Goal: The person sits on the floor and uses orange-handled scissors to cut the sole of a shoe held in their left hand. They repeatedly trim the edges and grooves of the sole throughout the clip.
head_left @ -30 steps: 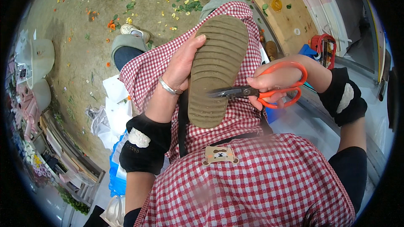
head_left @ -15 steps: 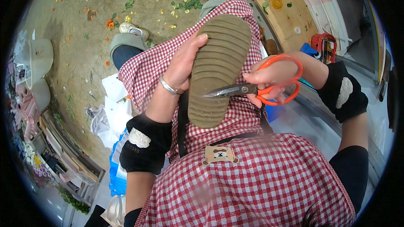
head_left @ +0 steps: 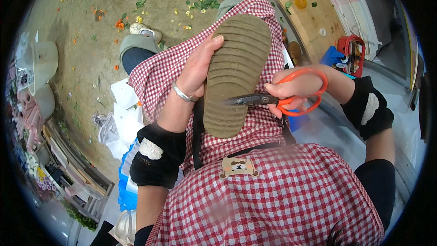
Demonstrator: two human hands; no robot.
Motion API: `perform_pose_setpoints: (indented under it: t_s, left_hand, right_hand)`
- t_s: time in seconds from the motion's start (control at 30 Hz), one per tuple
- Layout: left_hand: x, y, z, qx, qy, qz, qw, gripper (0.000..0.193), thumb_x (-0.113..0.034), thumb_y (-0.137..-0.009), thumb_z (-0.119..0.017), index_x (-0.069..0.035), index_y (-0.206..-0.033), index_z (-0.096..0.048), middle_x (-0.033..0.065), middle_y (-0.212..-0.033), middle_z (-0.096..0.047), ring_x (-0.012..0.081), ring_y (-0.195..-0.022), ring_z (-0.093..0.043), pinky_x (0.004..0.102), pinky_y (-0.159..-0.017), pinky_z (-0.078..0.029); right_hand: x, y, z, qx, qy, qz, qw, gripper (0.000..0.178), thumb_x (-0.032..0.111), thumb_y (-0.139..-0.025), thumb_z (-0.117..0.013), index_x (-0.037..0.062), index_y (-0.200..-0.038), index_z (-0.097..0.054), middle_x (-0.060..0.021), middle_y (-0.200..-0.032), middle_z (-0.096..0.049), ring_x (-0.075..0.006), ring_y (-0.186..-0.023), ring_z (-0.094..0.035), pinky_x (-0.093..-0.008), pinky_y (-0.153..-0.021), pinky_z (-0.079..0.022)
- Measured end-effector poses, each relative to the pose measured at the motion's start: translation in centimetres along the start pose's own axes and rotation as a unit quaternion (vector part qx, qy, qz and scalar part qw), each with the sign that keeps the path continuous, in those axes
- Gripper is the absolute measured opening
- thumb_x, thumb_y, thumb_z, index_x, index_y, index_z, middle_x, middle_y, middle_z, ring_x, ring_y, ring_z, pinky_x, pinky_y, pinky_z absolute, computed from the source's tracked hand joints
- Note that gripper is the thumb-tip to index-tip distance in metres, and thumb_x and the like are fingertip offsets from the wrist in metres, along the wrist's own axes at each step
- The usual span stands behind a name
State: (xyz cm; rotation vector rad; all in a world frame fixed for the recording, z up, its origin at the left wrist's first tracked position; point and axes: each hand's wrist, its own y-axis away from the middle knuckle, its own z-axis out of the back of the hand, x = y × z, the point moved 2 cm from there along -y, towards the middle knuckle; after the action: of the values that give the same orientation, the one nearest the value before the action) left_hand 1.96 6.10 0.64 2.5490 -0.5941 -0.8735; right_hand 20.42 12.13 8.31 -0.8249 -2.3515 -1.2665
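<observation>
An olive-brown slipper (head_left: pixel 239 70) lies sole up above my lap, its ridged underside facing me. My left hand (head_left: pixel 196 70) grips it along the left edge, with the thumb over the sole and the other fingers hidden beneath. In my right hand (head_left: pixel 291 92) is a pair of scissors (head_left: pixel 321 89) with orange handles and dark blades. The blades point left over the sole near its heel end and look closed; whether the tip touches it I cannot tell. Under the slipper spreads my red-and-white checked apron (head_left: pixel 255 191).
Petals and leaves (head_left: pixel 202 4) litter the floor. A wooden board (head_left: pixel 314 23) with a tape roll (head_left: pixel 300 2) lies at the far right, near a red basket (head_left: pixel 357 54). White papers (head_left: pixel 125 120) and a blue bag (head_left: pixel 127 191) are on the left, past them pale buckets (head_left: pixel 45 64).
The scissors have shifted very slightly over the sole, and my right wrist has moved a little toward the slipper. My left hand and the slipper stay nearly still.
</observation>
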Motion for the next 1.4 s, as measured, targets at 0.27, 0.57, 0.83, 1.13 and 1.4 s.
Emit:
perform_pose_setpoints:
  t_s: [0.27, 0.57, 0.83, 1.13, 1.4]
  left_hand:
    - [0.2, 0.0, 0.3, -0.011, 0.016, 0.011, 1.0, 0.047, -0.032, -0.091, -0.043, 0.004, -0.122, -0.043, 0.0176, -0.113, -0.056, 0.0243, -0.097, -0.06, 0.0348, -0.082, -0.051]
    - [0.1, 0.1, 0.4, -0.014, 0.04, 0.027, 0.999, 0.042, -0.029, -0.092, -0.043, 0.003, -0.119, -0.045, 0.0154, -0.11, -0.057, 0.0209, -0.094, -0.06, 0.0318, -0.08, -0.051]
    - [0.2, 0.0, 0.5, -0.012, 0.016, 0.021, 1.0, 0.048, -0.033, -0.091, -0.043, 0.003, -0.122, -0.043, 0.0168, -0.115, -0.055, 0.0237, -0.098, -0.059, 0.0347, -0.084, -0.049]
    - [0.1, 0.0, 0.3, -0.013, 0.018, 0.019, 1.0, 0.047, -0.033, -0.091, -0.044, 0.003, -0.122, -0.044, 0.0165, -0.113, -0.056, 0.0232, -0.097, -0.06, 0.0342, -0.083, -0.05]
    - [0.0, -0.1, -0.2, 0.005, 0.013, 0.005, 1.0, 0.044, -0.03, -0.091, -0.045, 0.003, -0.12, -0.045, 0.0167, -0.112, -0.057, 0.0233, -0.096, -0.06, 0.034, -0.081, -0.051]
  right_hand:
    - [0.7, 1.6, -0.1, -0.057, -0.073, 0.059, 0.994, 0.059, 0.045, -0.092, -0.026, -0.0017, -0.078, -0.059, 0.0021, -0.044, -0.037, -0.0076, -0.04, -0.038, -0.025, -0.04, -0.041]
    - [-1.8, 0.2, -0.3, 0.045, -0.058, 0.022, 0.997, 0.064, 0.051, -0.094, -0.021, -0.0008, -0.086, -0.058, 0.0007, -0.049, -0.044, -0.0092, -0.043, -0.047, -0.0229, -0.048, -0.046]
    - [-0.6, 0.7, -0.4, 0.02, -0.04, -0.003, 0.999, 0.065, 0.051, -0.094, -0.019, 0.0002, -0.084, -0.058, 0.0007, -0.049, -0.043, -0.0089, -0.042, -0.042, -0.0219, -0.046, -0.04]
    - [-0.2, 0.6, -0.2, 0.019, -0.028, -0.018, 0.999, 0.065, 0.052, -0.094, -0.02, -0.0002, -0.084, -0.058, -0.0003, -0.054, -0.048, -0.0091, -0.048, -0.049, -0.0212, -0.048, -0.042]
    - [0.2, 0.8, -0.1, 0.026, -0.011, -0.001, 1.0, 0.064, 0.052, -0.093, -0.025, -0.0022, -0.083, -0.058, 0.002, -0.049, -0.039, -0.0098, -0.047, -0.042, -0.0267, -0.05, -0.044]
